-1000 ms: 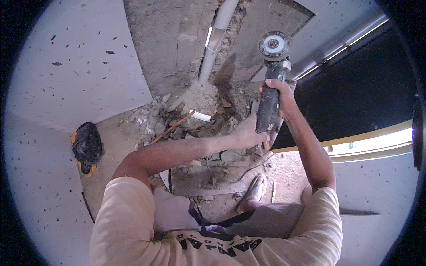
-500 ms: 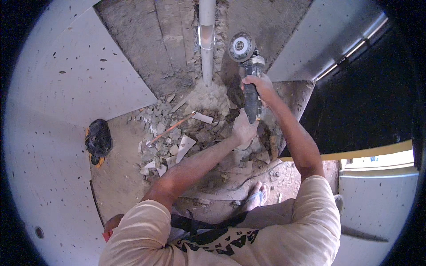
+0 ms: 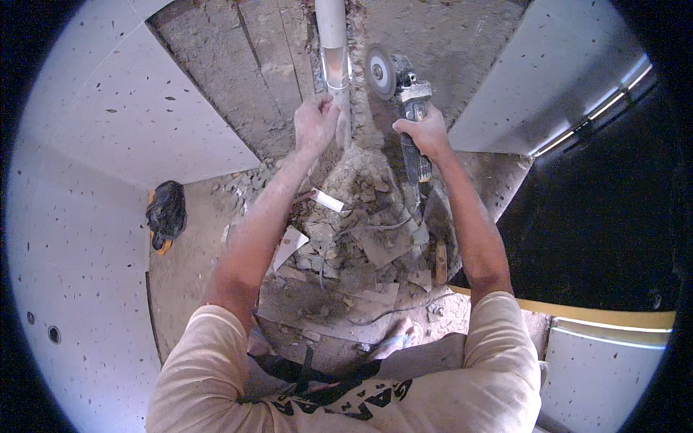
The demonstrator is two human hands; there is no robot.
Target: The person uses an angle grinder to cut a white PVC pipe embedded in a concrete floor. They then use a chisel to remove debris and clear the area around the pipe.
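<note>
Pipe (image 3: pixel 330 25) already has its front opened, still standing below that; our right hand (image 3: pixel 424 133) grips the grinder (image 3: pixel 414 91), our left hand's (image 3: pixel 315 130) fingers curl closed beside it, contact unclear.

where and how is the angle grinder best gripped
The angle grinder is probably best held around its dark body, coming from the right, as the right hand does: that long, narrow shape suits wrapped fingers, and the disc sits at the far end, up and to the left, away from that grip.
</note>
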